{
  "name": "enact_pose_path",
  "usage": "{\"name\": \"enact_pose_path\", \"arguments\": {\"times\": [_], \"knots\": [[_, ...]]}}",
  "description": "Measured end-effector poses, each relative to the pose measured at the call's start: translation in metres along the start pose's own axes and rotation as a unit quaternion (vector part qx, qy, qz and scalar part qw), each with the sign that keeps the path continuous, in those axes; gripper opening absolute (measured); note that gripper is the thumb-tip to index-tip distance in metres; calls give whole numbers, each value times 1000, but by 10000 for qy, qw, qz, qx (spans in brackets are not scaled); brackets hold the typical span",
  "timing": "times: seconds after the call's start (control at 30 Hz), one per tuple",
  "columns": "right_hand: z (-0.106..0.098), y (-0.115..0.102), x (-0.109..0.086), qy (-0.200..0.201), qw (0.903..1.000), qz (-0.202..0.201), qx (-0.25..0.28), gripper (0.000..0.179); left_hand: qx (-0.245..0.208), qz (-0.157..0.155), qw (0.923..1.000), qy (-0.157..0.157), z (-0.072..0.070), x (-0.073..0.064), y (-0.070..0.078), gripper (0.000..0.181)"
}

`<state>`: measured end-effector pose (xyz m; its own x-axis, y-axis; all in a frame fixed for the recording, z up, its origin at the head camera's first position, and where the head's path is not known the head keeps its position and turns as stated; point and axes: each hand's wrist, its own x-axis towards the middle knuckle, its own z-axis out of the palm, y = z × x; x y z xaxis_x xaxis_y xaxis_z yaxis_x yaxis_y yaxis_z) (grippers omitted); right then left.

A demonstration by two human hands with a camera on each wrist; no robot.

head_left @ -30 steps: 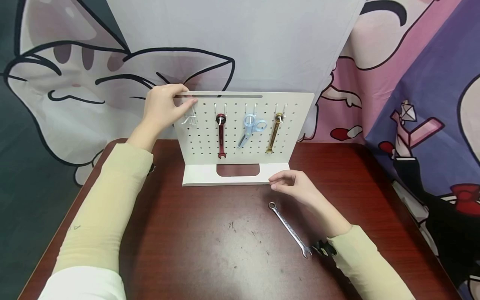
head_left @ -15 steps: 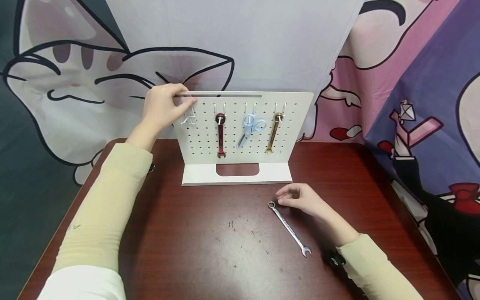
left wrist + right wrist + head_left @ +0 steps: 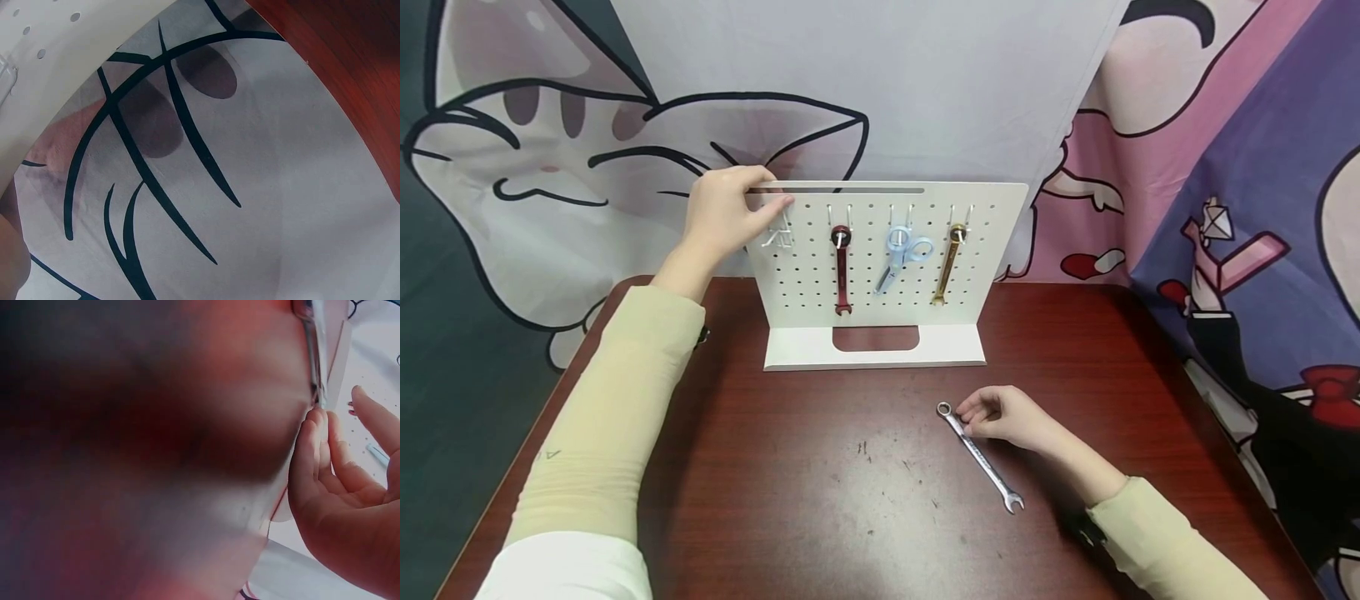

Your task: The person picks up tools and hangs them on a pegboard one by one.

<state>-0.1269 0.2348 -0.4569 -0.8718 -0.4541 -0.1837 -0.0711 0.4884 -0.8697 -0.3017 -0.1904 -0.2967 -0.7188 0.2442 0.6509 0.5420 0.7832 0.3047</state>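
My left hand (image 3: 726, 208) grips the top left corner of a white pegboard stand (image 3: 872, 358), thumb in front and fingers over the edge. On its hooks hang a red wrench (image 3: 842, 279), light blue scissors (image 3: 893, 262) and a gold wrench (image 3: 948, 271). A silver combination wrench (image 3: 981, 462) lies on the table in front of the stand. Right beside its ring end is my right hand (image 3: 1011, 419), the fingers bent loosely. In the right wrist view the thumb (image 3: 375, 415) stands apart from the fingers, whose tips reach the silver wrench (image 3: 319, 356); contact is unclear.
The dark red wooden table (image 3: 790, 492) carries the stand. White hooks (image 3: 781, 236) are on the pegboard's left side, by my left thumb. Behind hangs a white cartoon cloth (image 3: 962, 92), with a pink and purple one to the right.
My right hand has drawn back from the stand's front right corner, down and slightly right, to the silver wrench's ring end. My left hand and the stand stay put.
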Motion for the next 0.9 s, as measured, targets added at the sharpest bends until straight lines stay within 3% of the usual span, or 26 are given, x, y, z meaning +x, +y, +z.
{"name": "enact_pose_path", "arguments": {"times": [0.37, 0.73, 0.9], "knots": [[7, 4, -4, 256, 9970, -35, -736, 30, -3, 9, 10000, 31, 0, 0, 1, 24], [17, 2, -6, 662, 9856, -189, -1541, 34, -25, 46, 10000, 68, 1, 0, 0, 23], [20, 1, -7, 848, 9825, -156, -1653, 30, -35, 16, 10000, 67, 0, -1, 1, 22]]}}
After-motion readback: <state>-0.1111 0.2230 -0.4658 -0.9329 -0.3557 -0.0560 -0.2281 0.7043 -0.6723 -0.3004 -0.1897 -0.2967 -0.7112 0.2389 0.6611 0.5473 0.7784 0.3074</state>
